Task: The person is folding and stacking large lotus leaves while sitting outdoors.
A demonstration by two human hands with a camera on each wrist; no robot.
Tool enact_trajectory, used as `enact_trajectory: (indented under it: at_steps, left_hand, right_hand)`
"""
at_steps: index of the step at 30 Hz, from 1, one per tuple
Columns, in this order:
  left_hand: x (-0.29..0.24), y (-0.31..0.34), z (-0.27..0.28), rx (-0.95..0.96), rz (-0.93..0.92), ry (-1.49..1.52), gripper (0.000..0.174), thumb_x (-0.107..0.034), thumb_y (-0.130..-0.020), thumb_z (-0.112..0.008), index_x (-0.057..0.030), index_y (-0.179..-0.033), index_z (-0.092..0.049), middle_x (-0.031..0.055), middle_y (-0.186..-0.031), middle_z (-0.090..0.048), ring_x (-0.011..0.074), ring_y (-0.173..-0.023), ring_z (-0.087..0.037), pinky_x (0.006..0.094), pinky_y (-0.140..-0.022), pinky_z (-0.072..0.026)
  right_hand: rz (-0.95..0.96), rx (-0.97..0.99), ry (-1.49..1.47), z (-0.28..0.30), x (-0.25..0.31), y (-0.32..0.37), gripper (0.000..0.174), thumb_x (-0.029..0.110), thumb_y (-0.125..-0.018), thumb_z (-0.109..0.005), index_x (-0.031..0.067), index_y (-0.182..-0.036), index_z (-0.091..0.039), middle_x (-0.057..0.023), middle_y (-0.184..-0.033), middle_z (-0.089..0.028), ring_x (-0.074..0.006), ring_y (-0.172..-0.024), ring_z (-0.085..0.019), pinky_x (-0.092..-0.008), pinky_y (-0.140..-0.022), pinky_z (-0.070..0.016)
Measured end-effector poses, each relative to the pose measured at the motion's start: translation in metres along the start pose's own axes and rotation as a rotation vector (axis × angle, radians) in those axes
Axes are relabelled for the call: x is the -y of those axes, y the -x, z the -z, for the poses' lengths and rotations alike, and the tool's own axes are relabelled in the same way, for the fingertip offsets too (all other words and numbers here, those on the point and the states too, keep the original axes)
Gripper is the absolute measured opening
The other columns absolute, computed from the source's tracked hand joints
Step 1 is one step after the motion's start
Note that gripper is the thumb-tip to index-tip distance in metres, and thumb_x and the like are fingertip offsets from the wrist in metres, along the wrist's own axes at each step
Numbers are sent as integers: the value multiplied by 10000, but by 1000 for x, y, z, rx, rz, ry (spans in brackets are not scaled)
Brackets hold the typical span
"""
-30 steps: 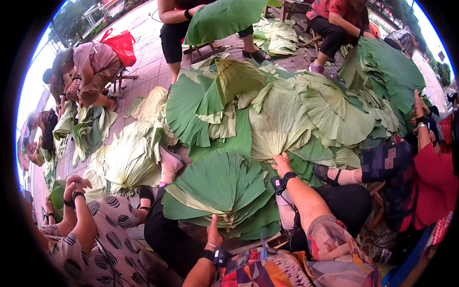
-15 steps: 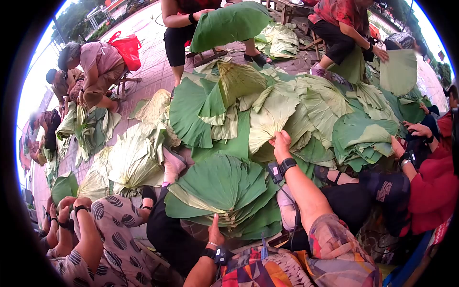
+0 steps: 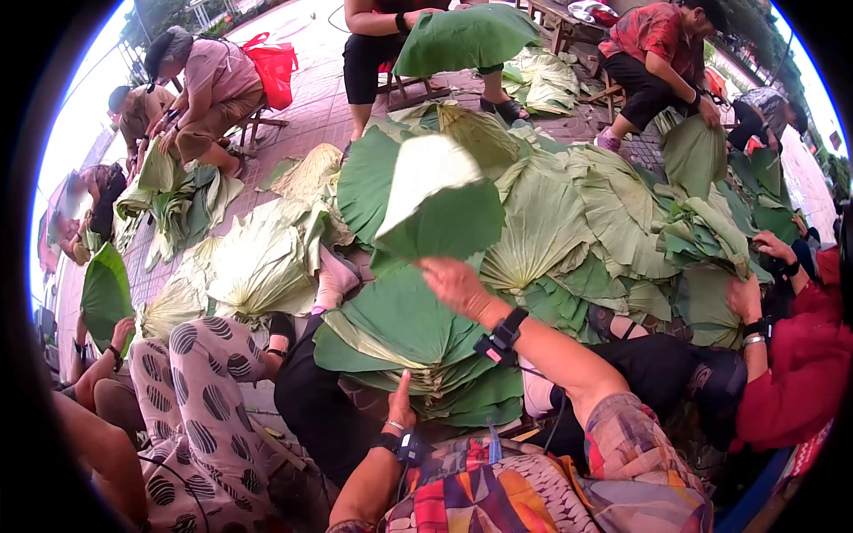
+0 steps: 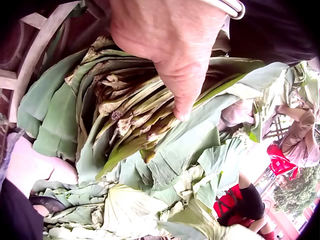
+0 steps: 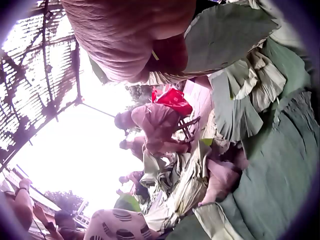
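A folded-over stack of green lotus leaves [image 3: 400, 329] spreads over the lap in the head view. My left hand [image 3: 402, 407] grips its near edge, thumb on top by the gathered stem ends [image 4: 125, 120] in the left wrist view; the other fingers are hidden under the leaves. Above the stack, my right hand [image 3: 458, 286] pinches a single lotus leaf [image 3: 444, 218] by its base. This leaf is raised and blurred, pale on its upper part and green below. In the right wrist view the same leaf [image 5: 227, 37] extends from the fingers.
A broad heap of loose lotus leaves [image 3: 613, 209] lies ahead and to the right. More pale leaves [image 3: 258, 266] cover the paving at left. People sit close on both sides, one in a red sleeve [image 3: 791, 355]; another across the heap holds a leaf [image 3: 466, 40].
My right hand has drawn the pale leaf off the heap, leftward and nearer, and it now hangs over the stack. The left hand keeps its grip. The head view has shifted slightly.
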State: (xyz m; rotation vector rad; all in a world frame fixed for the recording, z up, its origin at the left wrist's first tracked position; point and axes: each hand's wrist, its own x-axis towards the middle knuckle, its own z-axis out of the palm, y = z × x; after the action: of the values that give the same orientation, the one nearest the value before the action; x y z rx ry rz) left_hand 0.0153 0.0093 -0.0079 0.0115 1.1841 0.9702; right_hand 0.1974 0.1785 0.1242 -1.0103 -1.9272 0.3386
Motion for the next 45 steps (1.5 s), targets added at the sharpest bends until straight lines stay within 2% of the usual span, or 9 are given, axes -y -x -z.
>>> enact_trajectory:
  at_steps: [4, 7, 13, 16, 19, 23, 26, 32, 45]
  left_hand:
    - [10, -23, 19, 62, 4, 79, 541, -333, -728, -638, -12, -1114, -434, 120, -1035, -527, 253, -880, -545, 412, -755, -461]
    - [10, -21, 18, 30, 4, 70, 527, -330, -733, -632, -11, -1106, -442, 118, -1019, -536, 246, -874, -548, 406, -747, -464]
    - [9, -20, 17, 4, 40, -4, 534, -366, -730, -620, -30, -1108, -449, 117, -1055, -526, 261, -924, -529, 436, -795, -432]
    - [14, -27, 24, 51, 33, -44, 557, -411, -734, -597, -68, -1142, -437, 109, -1120, -498, 278, -994, -497, 475, -847, -390]
    - [12, -21, 19, 19, 27, 17, 541, -341, -733, -630, 8, -1098, -435, 114, -1049, -514, 241, -916, -520, 400, -795, -432]
    - [11, -20, 18, 23, 56, 18, 541, -348, -737, -624, 5, -1101, -436, 112, -1064, -505, 239, -921, -517, 394, -804, -427]
    - [13, -21, 19, 5, 35, -4, 541, -349, -741, -620, 0, -1109, -433, 106, -1073, -500, 235, -933, -510, 390, -814, -421]
    - [11, -14, 11, -56, 48, -58, 545, -390, -758, -577, -71, -1169, -415, 82, -1163, -469, 270, -1025, -471, 450, -879, -364]
    - [9, -7, 5, 6, 29, -28, 527, -370, -771, -569, -17, -1134, -424, 108, -1094, -500, 260, -940, -518, 424, -812, -424]
  right_hand:
    - [-195, 842, -51, -54, -3, 83, 317, 274, -782, -480, 46, -1001, -511, -152, -893, -569, -316, -792, -537, -384, -702, -431]
    - [-210, 912, -204, -72, -5, 126, 362, 282, -774, -486, 29, -1032, -502, -171, -897, -570, -329, -820, -535, -387, -725, -424]
    - [-414, 704, -280, -61, -18, 103, 378, 284, -770, -510, -13, -1003, -514, -186, -896, -580, -307, -840, -559, -345, -747, -433]
    - [-547, 385, -339, -60, -58, 94, 306, 227, -720, -550, -2, -922, -556, -164, -803, -599, -271, -749, -584, -331, -675, -455]
    - [-796, 122, -270, -46, -113, 99, 288, 186, -730, -549, 9, -957, -556, -138, -849, -611, -195, -756, -588, -294, -699, -453]
    - [-1150, -372, -325, -19, -176, 135, 229, 112, -692, -559, 39, -908, -563, 5, -636, -506, -95, -518, -460, -233, -427, -382]
    - [-1425, -462, -485, 15, -185, 153, 372, 123, -696, -571, 54, -1052, -491, -37, -839, -533, -126, -707, -504, -280, -490, -412]
    - [-1493, -662, -753, 18, -203, 171, 454, 137, -716, -580, 91, -1128, -396, -61, -1010, -484, -190, -879, -474, -365, -616, -407]
    - [-1494, -645, -716, 23, -207, 149, 189, 117, -612, -640, 88, -750, -514, 0, -708, -518, -133, -628, -471, -289, -519, -370]
